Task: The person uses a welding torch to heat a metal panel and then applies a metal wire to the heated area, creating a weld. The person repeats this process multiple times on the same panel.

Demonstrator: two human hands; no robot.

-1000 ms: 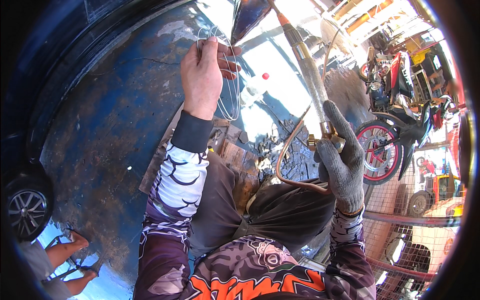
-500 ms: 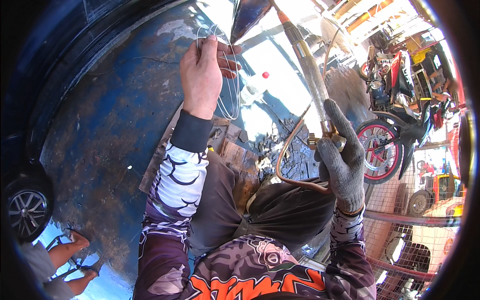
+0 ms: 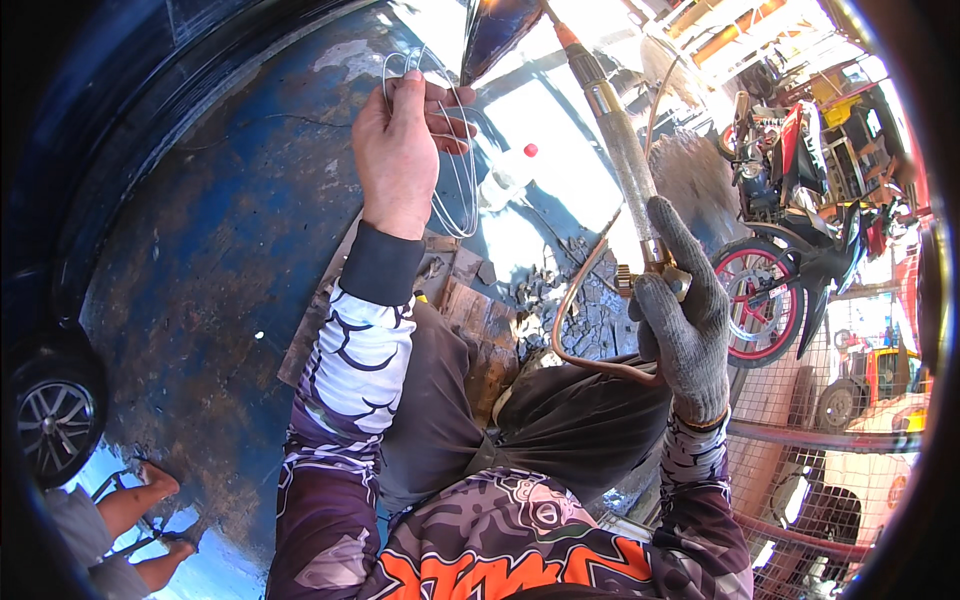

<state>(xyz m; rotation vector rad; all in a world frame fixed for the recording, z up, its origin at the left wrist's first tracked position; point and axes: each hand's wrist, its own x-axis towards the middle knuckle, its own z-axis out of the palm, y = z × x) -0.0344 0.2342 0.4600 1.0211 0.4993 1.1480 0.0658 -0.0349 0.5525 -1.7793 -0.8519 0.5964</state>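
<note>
My bare left hand (image 3: pixel 398 175) is closed on a coil of thin wire (image 3: pixel 457 233), thumb on top, its loops hanging past the fingers. In a grey knitted glove, my right hand (image 3: pixel 690 330) grips a gas welding torch (image 3: pixel 626 150) by its valve end. The torch points up and away, with its tip near the top edge of the view. A brown hose (image 3: pixel 568 322) curves from below the glove. Beyond my left fingers is a dark, pointed metal piece (image 3: pixel 497 38) with a bright orange glow on its upper part.
A wooden board (image 3: pixel 475 325) and dark flakes (image 3: pixel 585 325) lie between my knees. Beyond them is a red round thing (image 3: pixel 531 150). Motorcycles (image 3: pixel 765 300) and wire mesh (image 3: pixel 790 480) are at right. A car wheel (image 3: pixel 52 420) and another person's legs (image 3: pixel 135 505) show at left.
My left hand has shifted slightly left with the wire coil. An orange glow now shows at the top of the metal piece. The torch and my right hand stay nearly still.
</note>
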